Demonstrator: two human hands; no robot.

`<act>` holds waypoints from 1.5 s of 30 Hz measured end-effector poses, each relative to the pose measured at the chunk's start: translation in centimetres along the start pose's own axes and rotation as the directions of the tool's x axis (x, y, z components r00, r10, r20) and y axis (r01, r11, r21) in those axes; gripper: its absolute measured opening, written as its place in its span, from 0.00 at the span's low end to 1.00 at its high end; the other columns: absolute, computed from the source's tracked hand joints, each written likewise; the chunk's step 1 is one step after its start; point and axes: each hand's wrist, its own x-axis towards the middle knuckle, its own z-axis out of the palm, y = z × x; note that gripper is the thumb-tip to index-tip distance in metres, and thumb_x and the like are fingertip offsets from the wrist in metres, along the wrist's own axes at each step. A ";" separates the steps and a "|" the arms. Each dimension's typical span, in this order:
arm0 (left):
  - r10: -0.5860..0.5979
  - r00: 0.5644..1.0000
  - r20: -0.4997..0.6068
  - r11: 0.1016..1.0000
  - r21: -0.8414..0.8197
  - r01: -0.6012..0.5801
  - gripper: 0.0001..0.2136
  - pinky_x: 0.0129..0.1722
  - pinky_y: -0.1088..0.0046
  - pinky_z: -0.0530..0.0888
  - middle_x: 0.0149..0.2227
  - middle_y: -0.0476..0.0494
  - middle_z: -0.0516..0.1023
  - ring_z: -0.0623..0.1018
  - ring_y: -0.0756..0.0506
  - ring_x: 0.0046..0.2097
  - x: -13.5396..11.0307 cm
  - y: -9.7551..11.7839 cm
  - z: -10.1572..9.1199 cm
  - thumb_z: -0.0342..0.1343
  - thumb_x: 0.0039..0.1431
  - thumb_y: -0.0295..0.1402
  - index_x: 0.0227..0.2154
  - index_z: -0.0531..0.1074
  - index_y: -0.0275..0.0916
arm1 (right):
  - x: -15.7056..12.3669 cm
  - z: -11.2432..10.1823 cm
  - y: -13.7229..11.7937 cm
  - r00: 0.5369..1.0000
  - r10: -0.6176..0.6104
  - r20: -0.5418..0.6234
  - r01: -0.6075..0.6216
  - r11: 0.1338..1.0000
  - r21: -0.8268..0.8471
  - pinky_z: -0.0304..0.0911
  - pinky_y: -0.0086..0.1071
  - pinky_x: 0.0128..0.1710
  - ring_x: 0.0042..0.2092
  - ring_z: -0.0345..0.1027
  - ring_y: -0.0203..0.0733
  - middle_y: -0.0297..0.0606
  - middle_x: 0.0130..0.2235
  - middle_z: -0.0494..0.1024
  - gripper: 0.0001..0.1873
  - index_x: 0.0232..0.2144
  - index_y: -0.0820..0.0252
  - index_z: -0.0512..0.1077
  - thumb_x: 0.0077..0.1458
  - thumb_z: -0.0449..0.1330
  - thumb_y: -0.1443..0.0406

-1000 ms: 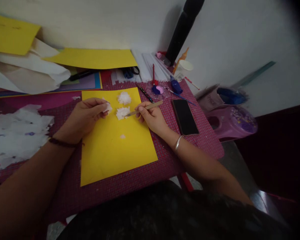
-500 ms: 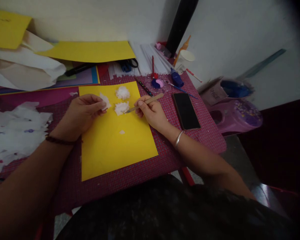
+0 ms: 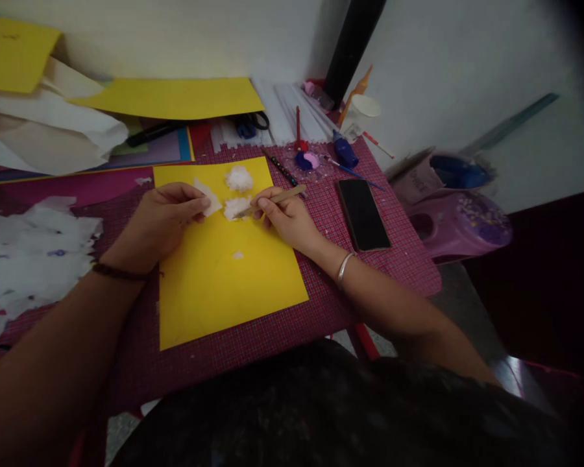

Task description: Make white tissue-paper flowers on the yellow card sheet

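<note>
A yellow sheet of paper (image 3: pixel 224 285) lies on the checked tablecloth. Two white tufts of crumpled tissue sit on its upper part, the far tuft (image 3: pixel 239 178) and the near tuft (image 3: pixel 235 207). My right hand (image 3: pixel 285 214) grips a flat wooden stick (image 3: pixel 292 193), whose lower end touches the near tuft. Just left of the tufts, my left hand (image 3: pixel 172 211) pinches a small piece of white tissue paper (image 3: pixel 208 194) over the sheet. One small pale scrap (image 3: pixel 237 255) rests lower on the yellow sheet.
White tissue pieces (image 3: pixel 34 253) are spread at the left. A phone (image 3: pixel 363 215) lies right of my right hand. Behind are a paint palette (image 3: pixel 307 161), a blue bottle (image 3: pixel 344 150), a paper cup (image 3: pixel 365 109) and scissors (image 3: pixel 257 122). A purple container (image 3: pixel 460 224) stands beyond the table's right edge.
My right hand has shifted left, bringing the stick further onto the near tuft. In my left hand the tissue piece has turned and shows more of its surface.
</note>
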 end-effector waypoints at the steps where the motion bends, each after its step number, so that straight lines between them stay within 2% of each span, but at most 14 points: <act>1: 0.005 1.000 0.007 0.999 0.033 -0.005 0.05 0.28 0.78 0.65 0.22 0.51 0.77 0.71 0.53 0.26 0.0 0.0 0.0 0.68 0.42 0.24 0.23 0.78 0.37 | 0.0 0.0 0.0 1.000 0.007 -0.009 -0.007 1.000 0.000 0.67 0.26 0.30 0.32 0.68 0.33 0.34 0.36 0.76 0.16 0.39 0.58 0.74 0.73 0.59 0.53; 7: 0.023 0.999 0.042 0.978 0.205 -0.031 0.04 0.28 0.75 0.62 0.22 0.49 0.76 0.70 0.52 0.26 0.0 0.2 -0.4 0.69 0.41 0.29 0.21 0.79 0.39 | 0.2 0.2 0.0 0.997 0.061 -0.057 -0.062 0.998 -0.012 0.65 0.24 0.27 0.34 0.68 0.32 0.35 0.39 0.78 0.14 0.41 0.58 0.77 0.73 0.60 0.54; 12: 0.043 0.975 0.218 0.896 0.422 -0.134 0.05 0.30 0.73 0.66 0.23 0.48 0.77 0.72 0.48 0.29 -0.1 0.2 -0.8 0.69 0.45 0.36 0.23 0.80 0.42 | 0.4 0.2 0.1 0.998 0.032 -0.059 -0.032 0.999 0.007 0.66 0.25 0.28 0.30 0.67 0.31 0.34 0.37 0.76 0.18 0.40 0.58 0.77 0.73 0.59 0.51; 15: 0.037 0.958 0.286 0.880 0.444 -0.166 0.06 0.28 0.72 0.64 0.22 0.48 0.75 0.70 0.48 0.27 -0.3 0.1 -0.4 0.69 0.46 0.38 0.24 0.81 0.43 | 0.3 0.0 -0.1 0.997 0.037 -0.074 -0.035 0.999 0.020 0.67 0.26 0.29 0.29 0.67 0.31 0.33 0.36 0.76 0.20 0.39 0.57 0.76 0.72 0.60 0.48; 19: 0.019 0.960 0.279 0.895 0.424 -0.141 0.05 0.25 0.73 0.58 0.20 0.49 0.71 0.64 0.50 0.24 -0.7 -0.1 0.8 0.69 0.46 0.36 0.23 0.80 0.42 | -0.1 -0.4 -1.1 0.987 0.086 -0.138 -0.084 0.996 0.019 0.66 0.26 0.28 0.29 0.67 0.32 0.32 0.34 0.76 0.22 0.39 0.56 0.75 0.71 0.59 0.44; 23: 0.042 0.974 0.221 0.892 0.431 -0.136 0.07 0.26 0.73 0.60 0.23 0.47 0.75 0.68 0.48 0.27 -0.9 -0.2 1.8 0.69 0.46 0.36 0.22 0.78 0.41 | -0.8 -0.5 -2.1 0.983 0.041 -0.181 -0.039 0.999 0.011 0.67 0.27 0.30 0.30 0.68 0.33 0.32 0.31 0.74 0.24 0.38 0.55 0.73 0.71 0.57 0.42; 30: 0.014 0.982 0.188 0.892 0.441 -0.097 0.05 0.27 0.73 0.63 0.24 0.47 0.77 0.70 0.47 0.28 -0.9 -0.2 2.1 0.68 0.47 0.33 0.24 0.79 0.40 | -1.4 0.1 -1.7 0.994 -0.079 -0.077 0.070 0.991 -0.114 0.68 0.31 0.34 0.31 0.68 0.35 0.33 0.33 0.74 0.27 0.37 0.55 0.72 0.72 0.54 0.40; 35: 0.048 0.981 0.187 0.885 0.448 -0.129 0.06 0.27 0.72 0.61 0.23 0.47 0.75 0.69 0.47 0.27 -0.4 -0.6 2.2 0.68 0.47 0.33 0.22 0.77 0.41 | -1.5 0.1 -1.5 0.997 -0.071 -0.033 0.060 0.964 -0.259 0.67 0.33 0.37 0.37 0.71 0.39 0.36 0.35 0.75 0.26 0.37 0.56 0.74 0.74 0.52 0.43; 38: 0.089 0.979 0.182 0.879 0.449 -0.163 0.06 0.28 0.71 0.62 0.23 0.47 0.75 0.69 0.47 0.27 -0.1 -1.0 2.3 0.68 0.47 0.34 0.22 0.77 0.41 | -1.6 0.1 -1.7 0.997 -0.075 -0.011 0.068 0.949 -0.307 0.67 0.34 0.39 0.39 0.71 0.41 0.37 0.36 0.76 0.24 0.39 0.55 0.75 0.74 0.52 0.46; 41: 0.115 0.976 0.187 0.879 0.439 -0.187 0.06 0.28 0.71 0.62 0.23 0.47 0.75 0.69 0.46 0.27 0.1 -1.3 2.4 0.67 0.47 0.34 0.21 0.76 0.42 | -1.7 0.0 -2.1 0.989 -0.140 0.040 0.145 0.921 -0.361 0.69 0.37 0.44 0.41 0.72 0.43 0.38 0.37 0.77 0.21 0.39 0.55 0.76 0.76 0.52 0.50; 45: 0.115 0.978 0.175 0.866 0.465 -0.185 0.07 0.26 0.71 0.60 0.22 0.48 0.74 0.67 0.47 0.26 0.1 -1.1 2.3 0.67 0.48 0.36 0.22 0.76 0.42 | -2.1 0.1 -2.9 0.974 -0.177 0.145 0.226 0.832 -0.507 0.69 0.41 0.52 0.48 0.73 0.46 0.41 0.44 0.79 0.14 0.43 0.55 0.76 0.76 0.53 0.58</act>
